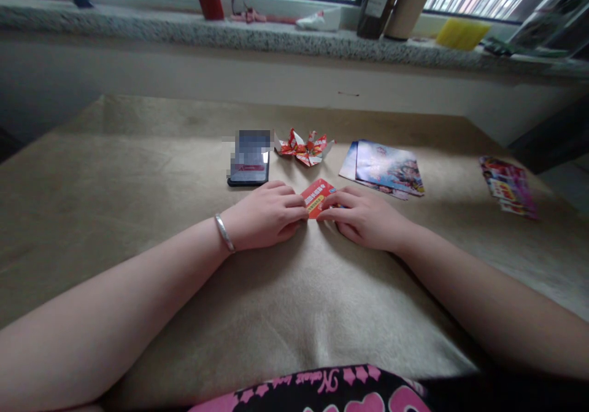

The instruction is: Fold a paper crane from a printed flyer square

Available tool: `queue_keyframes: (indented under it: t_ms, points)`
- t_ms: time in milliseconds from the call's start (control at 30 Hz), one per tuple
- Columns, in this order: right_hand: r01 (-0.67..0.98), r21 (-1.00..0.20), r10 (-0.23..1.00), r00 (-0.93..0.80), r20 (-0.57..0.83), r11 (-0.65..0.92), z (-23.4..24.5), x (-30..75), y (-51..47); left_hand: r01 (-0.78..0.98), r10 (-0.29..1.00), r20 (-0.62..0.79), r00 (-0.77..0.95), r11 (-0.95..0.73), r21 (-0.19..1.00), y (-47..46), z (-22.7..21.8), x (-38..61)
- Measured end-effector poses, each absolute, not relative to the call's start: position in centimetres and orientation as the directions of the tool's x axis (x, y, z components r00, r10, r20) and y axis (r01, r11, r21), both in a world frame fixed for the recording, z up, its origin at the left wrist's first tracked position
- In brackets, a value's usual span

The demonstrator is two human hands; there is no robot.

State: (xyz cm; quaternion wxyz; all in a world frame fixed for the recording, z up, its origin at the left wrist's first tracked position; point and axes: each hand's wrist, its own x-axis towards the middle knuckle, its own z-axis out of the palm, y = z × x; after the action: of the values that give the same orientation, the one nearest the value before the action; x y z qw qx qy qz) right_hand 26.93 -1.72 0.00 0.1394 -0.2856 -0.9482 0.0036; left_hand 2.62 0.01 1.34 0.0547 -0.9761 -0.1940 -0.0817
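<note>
My left hand (267,215), with a silver bangle on the wrist, and my right hand (363,218) meet at the middle of the tan table cover (138,172). Both pinch a small folded red paper (317,196) with yellow print, which lies flat on the cover between the fingertips. Fingers of both hands are curled and pressed on the paper's edges. Just beyond it lie finished folded red paper pieces (304,147).
A dark phone (249,159) lies left of the folded pieces. A stack of printed leaflets (384,167) sits to the right, and more colourful leaflets (508,186) lie at far right. A granite windowsill (138,28) behind holds a red container, bottles and a yellow object.
</note>
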Motion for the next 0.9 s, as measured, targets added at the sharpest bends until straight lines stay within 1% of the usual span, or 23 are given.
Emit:
queue_keyframes:
  t_ms: [200, 367, 600, 900]
  points:
    - [0.535, -0.073, 0.532, -0.801, 0.276, 0.842, -0.2, 27.2, -1.8, 0.350, 0.336, 0.154, 0.929, -0.933, -0.077, 0.7, 2.0, 1.9]
    - [0.533, -0.043, 0.526, -0.812, 0.252, 0.845, -0.3, 27.4, -1.7, 0.352, 0.343, 0.105, 0.933, -0.933, -0.074, 0.8, 2.3, 1.7]
    - [0.532, -0.053, 0.527, -0.811, 0.255, 0.845, -0.3, 27.5, -1.8, 0.341, 0.335, 0.089, 0.938, -0.937, -0.072, 1.0, 2.6, 1.3]
    - [0.533, -0.060, 0.529, -0.808, 0.260, 0.844, -0.6, 27.6, -1.8, 0.357, 0.355, 0.041, 0.934, -0.931, -0.075, 1.2, 3.0, 0.8]
